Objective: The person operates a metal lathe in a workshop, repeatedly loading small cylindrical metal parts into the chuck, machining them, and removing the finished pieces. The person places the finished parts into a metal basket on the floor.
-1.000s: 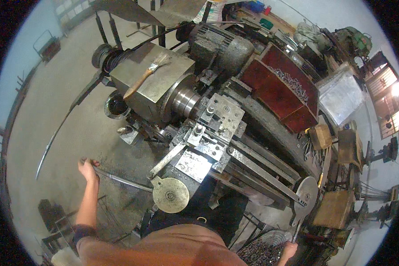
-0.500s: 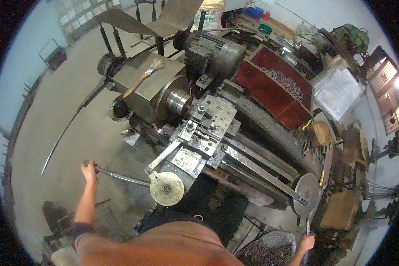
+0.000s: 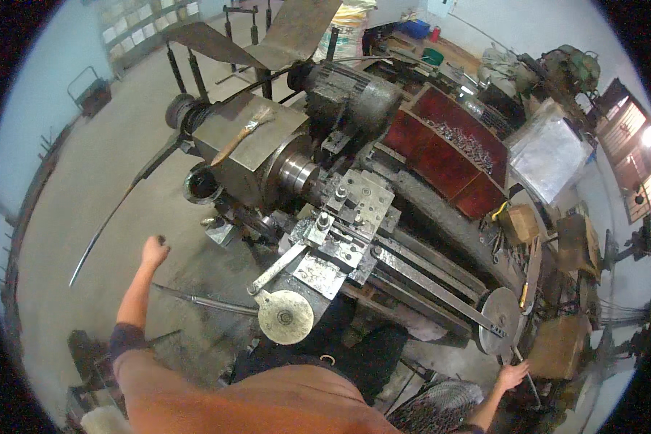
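My left hand (image 3: 155, 252) is raised at the left with its fingers curled. A small dark spot shows at its fingertips, too small to name. Just below, beside my forearm, ends a metal lever (image 3: 202, 299) that runs to a round pale disc (image 3: 285, 317) on the lathe's near side. At lower right my right hand (image 3: 513, 376) is closed round a thin steel lever handle (image 3: 533, 392) below a grey disc (image 3: 499, 318). A flat linkage bar (image 3: 434, 291) joins that disc to the tool slide (image 3: 365, 192). The bare steel chuck (image 3: 297, 172) faces the slide.
A wooden-handled brush (image 3: 243, 135) lies on the headstock. Behind the bed stands a red tray (image 3: 441, 166) with many small metal parts. A mesh basket (image 3: 441, 401) sits low, near my right arm. A long curved rod (image 3: 105, 227) juts out at the left.
My left hand has come off the end of its lever and risen slightly. The right lever has swung, its lower end now out to the right, my right hand moving with it.
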Tool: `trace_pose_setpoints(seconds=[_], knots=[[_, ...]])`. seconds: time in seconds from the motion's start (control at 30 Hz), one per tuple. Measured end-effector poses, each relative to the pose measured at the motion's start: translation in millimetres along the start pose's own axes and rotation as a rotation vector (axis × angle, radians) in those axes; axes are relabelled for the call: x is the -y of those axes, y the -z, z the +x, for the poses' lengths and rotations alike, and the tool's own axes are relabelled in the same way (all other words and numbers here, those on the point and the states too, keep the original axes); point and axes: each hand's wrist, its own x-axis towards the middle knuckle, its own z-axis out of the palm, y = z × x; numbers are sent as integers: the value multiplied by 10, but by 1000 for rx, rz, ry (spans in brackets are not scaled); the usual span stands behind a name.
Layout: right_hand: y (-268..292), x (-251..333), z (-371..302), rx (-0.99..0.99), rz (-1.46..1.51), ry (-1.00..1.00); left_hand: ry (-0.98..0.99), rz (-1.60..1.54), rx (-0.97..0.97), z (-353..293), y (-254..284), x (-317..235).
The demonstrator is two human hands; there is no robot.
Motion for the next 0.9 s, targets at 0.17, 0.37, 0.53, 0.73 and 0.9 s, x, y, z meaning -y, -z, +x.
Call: trace_pose_setpoints(seconds=[0.17, 0.37, 0.53, 0.73, 0.9], knots=[[19, -39, -848, -40, 424, 194, -378, 297, 92, 666, -790, -756], [944, 246, -978, 302, 624, -24, -263, 72, 158, 611, -1200, -1134], [1220, 295, -952, 154, 726, 32, -252, -52, 129, 703, -1577, -1030], [2068, 832, -387, 119, 952, 245, -452, 285, 228, 674, -1013, -885], [3450, 2119, -91, 53, 1096, 614, -373, 181, 339, 481, -427, -1052]])
